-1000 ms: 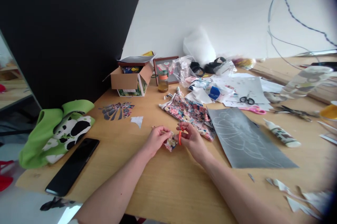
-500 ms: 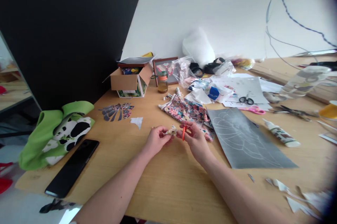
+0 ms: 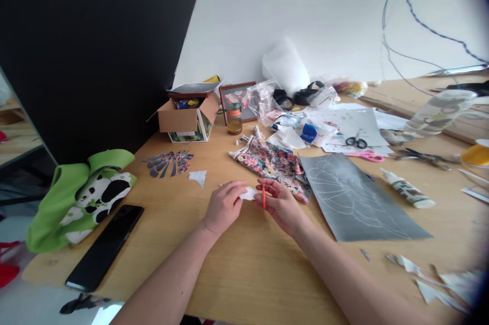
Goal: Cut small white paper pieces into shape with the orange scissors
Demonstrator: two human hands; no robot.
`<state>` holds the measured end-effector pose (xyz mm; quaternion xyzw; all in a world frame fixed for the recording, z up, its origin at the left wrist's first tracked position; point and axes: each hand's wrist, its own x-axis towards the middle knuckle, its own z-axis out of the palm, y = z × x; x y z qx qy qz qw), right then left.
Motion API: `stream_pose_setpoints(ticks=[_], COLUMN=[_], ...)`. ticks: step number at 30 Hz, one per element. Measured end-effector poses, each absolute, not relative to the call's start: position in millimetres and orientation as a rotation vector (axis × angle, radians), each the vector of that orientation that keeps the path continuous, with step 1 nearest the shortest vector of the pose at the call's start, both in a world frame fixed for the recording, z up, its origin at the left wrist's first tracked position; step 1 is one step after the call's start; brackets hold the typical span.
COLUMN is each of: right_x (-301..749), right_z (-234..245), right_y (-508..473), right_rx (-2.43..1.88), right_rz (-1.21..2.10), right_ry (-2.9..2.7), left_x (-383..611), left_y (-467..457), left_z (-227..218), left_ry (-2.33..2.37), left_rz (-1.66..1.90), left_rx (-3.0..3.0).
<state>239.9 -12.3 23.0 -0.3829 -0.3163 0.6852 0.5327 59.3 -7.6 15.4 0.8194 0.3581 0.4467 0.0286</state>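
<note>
My left hand (image 3: 225,207) is closed, pinching a small scrap of fabric (image 3: 249,193) whose white side faces me. My right hand (image 3: 280,205) is closed around orange-handled scissors (image 3: 264,197); the fingers hide their blades. Both hands hover over the table with the scrap between them. Just beyond lies a folded floral cloth (image 3: 271,164). To the right of my right hand is a dark grey sheet (image 3: 355,202) with a pale wing-like line drawing. Left of my hands are a small white scrap (image 3: 197,178) and a fan of cut grey and floral pieces (image 3: 168,163).
A black phone (image 3: 105,248) and a green panda bag (image 3: 82,197) lie at left. An open cardboard box (image 3: 179,118), a jar (image 3: 234,120) and a frame stand at back. At right are a glue bottle (image 3: 408,190), pink scissors (image 3: 364,156), black scissors (image 3: 356,141) and paper offcuts.
The scrap has turned from its floral side to its white side. My left hand has rolled over, its back now facing up more. My right hand keeps the orange-handled scissors.
</note>
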Motion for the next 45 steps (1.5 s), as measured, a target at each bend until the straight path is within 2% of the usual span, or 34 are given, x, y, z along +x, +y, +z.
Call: stream_pose_setpoints(ticks=[3,6,10,12,17,30,45], right_x=[240.5,241.3,241.2,240.4,236.7,237.8,241.9], right_z=[22.0,21.6,22.1,22.7,23.1,21.0,21.6], right_y=[-10.6,-8.8,-8.2,-8.8,-13.1,-10.4,-10.8], right_rx=[-0.916,-0.914,-0.932,-0.939,-0.914,-1.036,-1.202], right_rz=[1.584,1.5,1.373,1.32,1.317,1.346,1.56], right_ry=[-0.803,-0.852,-0.94,-0.988,-1.06,-1.164,-1.276], left_x=[62.0,66.0,71.4,74.2,81.7,74.9,68.2], left_y=[-8.2,-6.0,-3.1,-4.4,-12.5,-5.1,0.2], left_z=[15.2,16.0,20.4,23.8,28.9,26.6,29.2], left_ry=[1.143,1.198,1.0,0.914,0.959,0.941,0.915], left_rz=[1.34,1.342,1.228,1.142,1.059,1.293,1.305], left_rx=[2.336,1.872,1.132,0.947,0.928,0.793,0.697])
